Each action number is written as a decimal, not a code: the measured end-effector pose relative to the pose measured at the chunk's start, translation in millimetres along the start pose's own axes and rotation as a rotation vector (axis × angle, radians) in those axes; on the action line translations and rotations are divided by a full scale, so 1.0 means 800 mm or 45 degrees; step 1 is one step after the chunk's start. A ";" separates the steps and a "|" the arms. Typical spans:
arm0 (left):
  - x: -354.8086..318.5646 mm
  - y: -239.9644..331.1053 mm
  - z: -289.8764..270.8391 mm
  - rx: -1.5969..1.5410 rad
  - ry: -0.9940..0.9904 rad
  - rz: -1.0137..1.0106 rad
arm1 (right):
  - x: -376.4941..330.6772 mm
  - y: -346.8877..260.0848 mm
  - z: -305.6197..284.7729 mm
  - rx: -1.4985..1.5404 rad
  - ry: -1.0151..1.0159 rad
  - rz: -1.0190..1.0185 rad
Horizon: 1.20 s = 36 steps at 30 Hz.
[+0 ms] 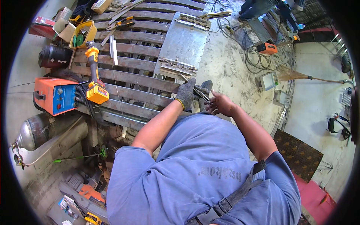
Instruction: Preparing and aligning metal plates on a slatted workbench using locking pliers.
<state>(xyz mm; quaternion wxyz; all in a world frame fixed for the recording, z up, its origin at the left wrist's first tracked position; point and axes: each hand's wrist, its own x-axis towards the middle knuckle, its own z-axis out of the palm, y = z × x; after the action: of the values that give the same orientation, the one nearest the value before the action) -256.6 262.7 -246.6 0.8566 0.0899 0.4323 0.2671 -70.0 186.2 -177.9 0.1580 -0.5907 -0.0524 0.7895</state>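
Two hands of mine meet at twelve o'clock: my gloved left grip (185,92) is closed on a slim metal piece (201,94) beside the slatted worktop (139,80); whether my bare right grip (222,104) clamps it, I cannot tell. Lettering marks the orange welding machine (56,96) at ten, the gas cylinder (47,130) at nine and my blue shirt (202,146)
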 end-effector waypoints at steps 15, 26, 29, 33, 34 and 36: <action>-0.006 -0.001 0.007 0.507 0.203 0.213 | 0.012 -0.069 0.039 -0.485 0.005 0.100; 0.009 -0.015 0.007 0.125 0.312 0.202 | 0.042 -0.039 0.037 -0.968 0.248 -0.197; 0.007 -0.015 0.003 0.147 0.307 0.202 | 0.043 -0.042 0.043 -1.090 0.291 -0.171; 0.003 -0.019 -0.010 0.129 0.140 0.153 | 0.035 -0.048 0.049 -1.265 0.255 -0.289; 0.003 -0.021 -0.017 0.180 0.035 0.103 | 0.034 -0.048 0.051 -1.344 0.211 -0.373; -0.007 -0.024 -0.017 0.190 0.005 -0.007 | 0.034 -0.047 0.051 -1.326 0.246 -0.355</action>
<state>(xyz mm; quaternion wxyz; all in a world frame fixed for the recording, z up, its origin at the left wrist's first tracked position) -262.8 242.7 -258.2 0.8473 0.1517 0.4530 0.2321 -108.4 234.1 -180.9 -0.0481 -0.6483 -0.4992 0.5729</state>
